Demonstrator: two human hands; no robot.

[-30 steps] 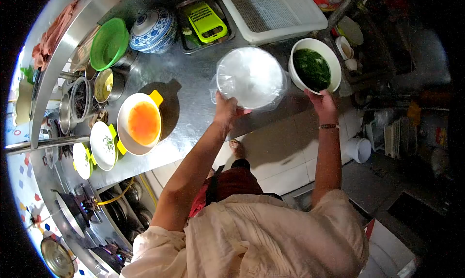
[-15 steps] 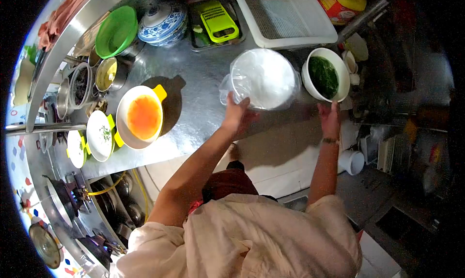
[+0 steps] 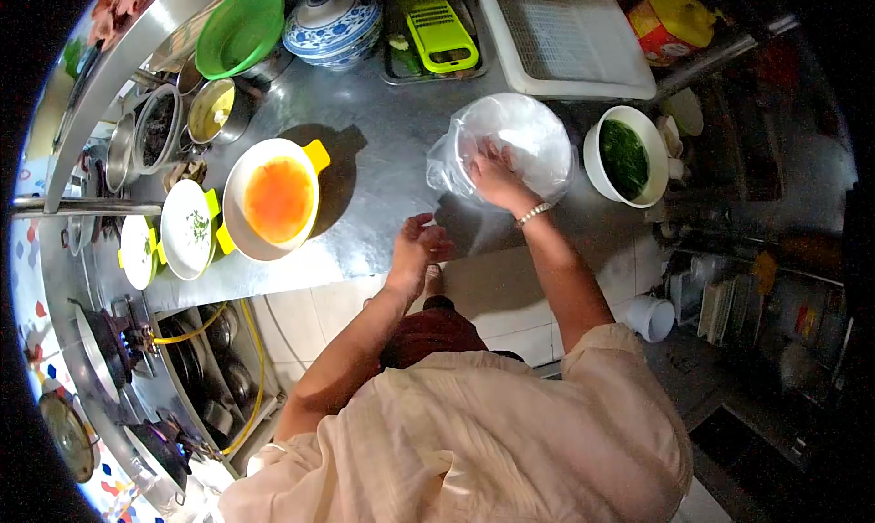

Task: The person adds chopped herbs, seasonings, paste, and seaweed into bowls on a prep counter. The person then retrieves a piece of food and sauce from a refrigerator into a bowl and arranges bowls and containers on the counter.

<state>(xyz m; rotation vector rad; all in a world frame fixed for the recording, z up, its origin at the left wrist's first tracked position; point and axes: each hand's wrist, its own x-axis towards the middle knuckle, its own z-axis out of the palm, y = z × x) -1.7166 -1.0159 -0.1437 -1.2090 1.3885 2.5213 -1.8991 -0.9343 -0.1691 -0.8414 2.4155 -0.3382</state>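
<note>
My right hand reaches over the near rim of a white bowl lined with a clear plastic bag. Its fingers are stretched down into the bag, slightly apart, with nothing visible in them; the fingertips are blurred. Loose plastic bulges out on the bowl's left side. Just at the counter's front edge, my left hand hangs with fingers loosely bent and apart, holding nothing. To the right of the lined bowl stands a white bowl of chopped greens.
Left on the steel counter are a yellow-handled dish of orange liquid and a dish with green bits. Behind stand a green basin, a blue-and-white lidded pot, a green grater and a white crate. Burners are lit at lower left.
My right hand has moved left from beside the bowl of greens into the bag-lined bowl. My left hand has let go of the bag and drawn back toward the counter edge.
</note>
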